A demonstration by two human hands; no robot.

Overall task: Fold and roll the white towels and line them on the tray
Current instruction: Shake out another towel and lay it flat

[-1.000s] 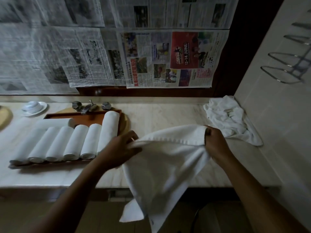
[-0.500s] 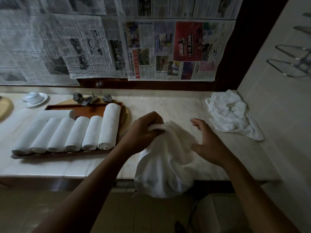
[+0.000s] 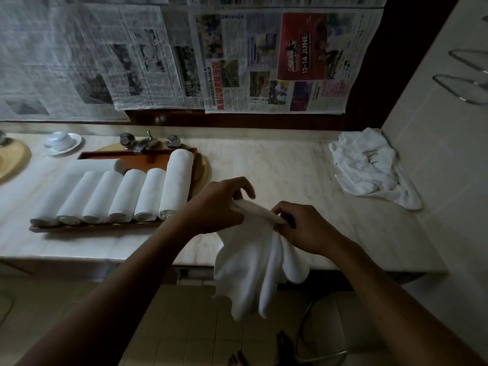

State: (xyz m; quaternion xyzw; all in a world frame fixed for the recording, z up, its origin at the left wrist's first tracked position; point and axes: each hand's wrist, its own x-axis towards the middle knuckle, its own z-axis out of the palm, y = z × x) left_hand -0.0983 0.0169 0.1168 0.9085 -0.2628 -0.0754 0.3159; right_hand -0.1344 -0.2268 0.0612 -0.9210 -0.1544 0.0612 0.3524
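Observation:
A white towel (image 3: 253,262) hangs bunched over the counter's front edge. My left hand (image 3: 219,204) grips its top edge, and my right hand (image 3: 303,228) pinches the same edge just to the right. Several rolled white towels (image 3: 126,196) lie side by side on the brown wooden tray (image 3: 137,159) at the left. A crumpled pile of white towels (image 3: 369,167) lies at the counter's far right.
The marble counter (image 3: 277,167) runs along a wall covered with newspaper (image 3: 264,62). A metal tap (image 3: 148,142) stands behind the tray, with a white cup and saucer (image 3: 62,141) to its left. Wire hooks (image 3: 464,85) stick out of the tiled right wall.
The towel was spread wide between both hands, then gathered. My right hand let go and has taken hold of the top edge again, close to my left hand.

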